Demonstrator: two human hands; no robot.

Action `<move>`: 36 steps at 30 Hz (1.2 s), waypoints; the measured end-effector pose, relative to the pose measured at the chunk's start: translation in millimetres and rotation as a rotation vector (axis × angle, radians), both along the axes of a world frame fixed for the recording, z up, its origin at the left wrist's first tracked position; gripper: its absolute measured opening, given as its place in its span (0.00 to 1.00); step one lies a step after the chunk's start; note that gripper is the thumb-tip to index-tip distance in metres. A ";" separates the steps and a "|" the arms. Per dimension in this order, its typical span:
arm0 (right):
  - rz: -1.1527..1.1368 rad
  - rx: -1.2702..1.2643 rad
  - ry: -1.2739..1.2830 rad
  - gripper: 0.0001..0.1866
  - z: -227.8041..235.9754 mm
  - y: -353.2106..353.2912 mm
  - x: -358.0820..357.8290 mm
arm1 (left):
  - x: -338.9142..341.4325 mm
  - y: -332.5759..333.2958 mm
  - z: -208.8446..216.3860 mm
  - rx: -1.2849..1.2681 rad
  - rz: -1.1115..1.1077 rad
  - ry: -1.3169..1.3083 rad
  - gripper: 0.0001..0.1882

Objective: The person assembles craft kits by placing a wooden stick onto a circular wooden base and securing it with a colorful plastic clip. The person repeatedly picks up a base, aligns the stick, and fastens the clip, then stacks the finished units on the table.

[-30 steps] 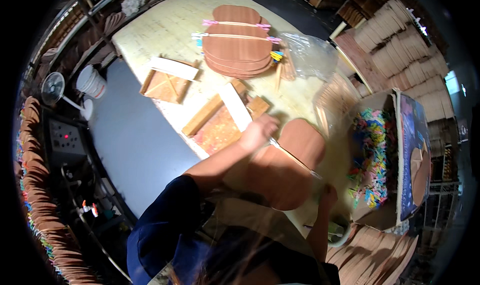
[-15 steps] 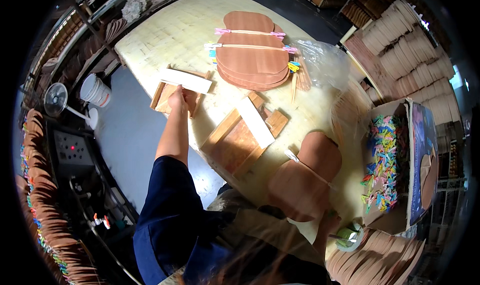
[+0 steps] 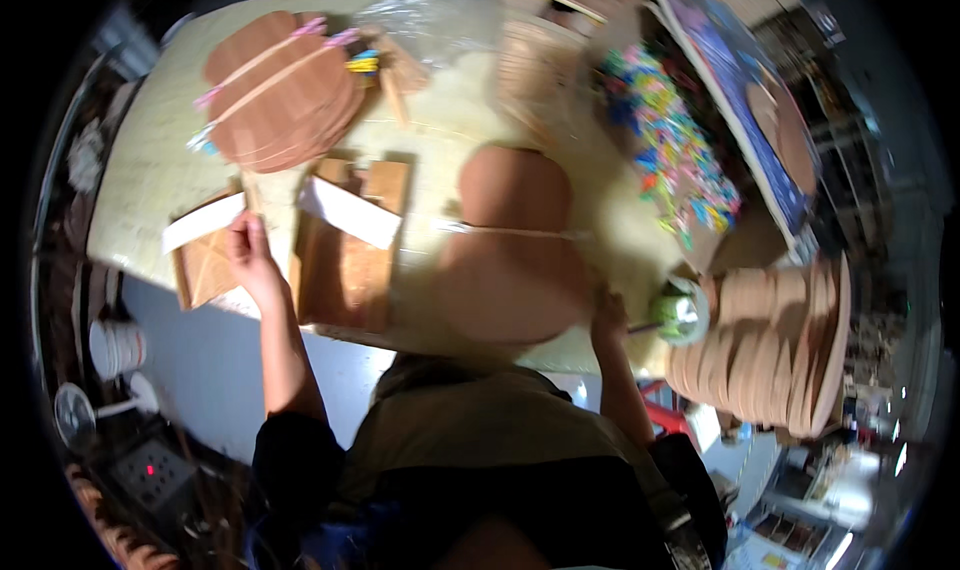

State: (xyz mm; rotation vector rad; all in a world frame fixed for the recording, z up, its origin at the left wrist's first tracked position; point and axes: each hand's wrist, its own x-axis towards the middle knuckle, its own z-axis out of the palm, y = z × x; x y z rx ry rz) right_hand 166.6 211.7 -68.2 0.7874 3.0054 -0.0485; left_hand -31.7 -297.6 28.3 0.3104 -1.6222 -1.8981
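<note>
My left hand is closed in a pinch at the left wooden tray, and a thin wooden strip stands up from its fingers. A guitar-shaped wooden panel lies in front of me, with a pale strip across its waist and a whitish clip at the strip's left end. My right hand is beside the panel's lower right edge, near a cup of green stuff. Motion blur smears its fingers. A second wooden tray stands between my left hand and the panel.
At the back left lies a stack of guitar-shaped panels with strips clipped across. Plastic film lies behind it. A cardboard box of colourful clothespins stands back right. More curved panels stand right of the cup.
The view has swung to the right, so the table's things appear further left. My left hand now has a thin strip upright in its fingers. The right hand shows more fully beside the panel.
</note>
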 end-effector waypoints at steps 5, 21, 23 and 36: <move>0.261 0.059 -0.143 0.08 70.2 7.1 -9.0 | 66.7 150.2 8.8 -0.924 -0.494 0.102 0.03; -0.050 -0.650 0.354 0.14 3.6 19.0 6.9 | 89.2 261.6 -39.1 -0.973 -0.742 0.269 0.03; -0.327 -1.253 0.572 0.13 21.5 17.0 -4.6 | 90.9 260.2 -40.8 -0.984 -0.729 0.270 0.03; -0.582 -1.647 0.697 0.12 49.6 -1.0 -13.3 | 92.1 256.1 -41.1 -1.016 -0.763 0.202 0.02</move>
